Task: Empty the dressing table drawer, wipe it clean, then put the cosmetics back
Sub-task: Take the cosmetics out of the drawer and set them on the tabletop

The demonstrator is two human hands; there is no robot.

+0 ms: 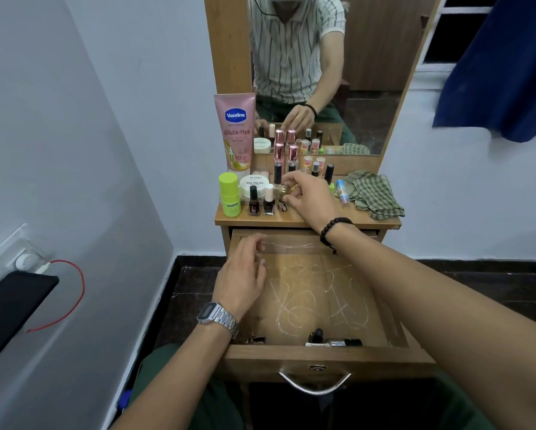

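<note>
One upright nail polish bottle [282,193] sits between right hand [311,197] fingers [290,200].

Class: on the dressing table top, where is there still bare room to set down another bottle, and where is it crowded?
Bare wood shows along the front edge between the nail polish bottles and the checked cloth. The left and back, from the Vaseline tube to the mirror, are crowded.

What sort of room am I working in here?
Most likely a bedroom or dressing corner at home: a wooden dressing table with a tall mirror, cosmetics such as the Vaseline tube on its top, and an open drawer below.
</note>
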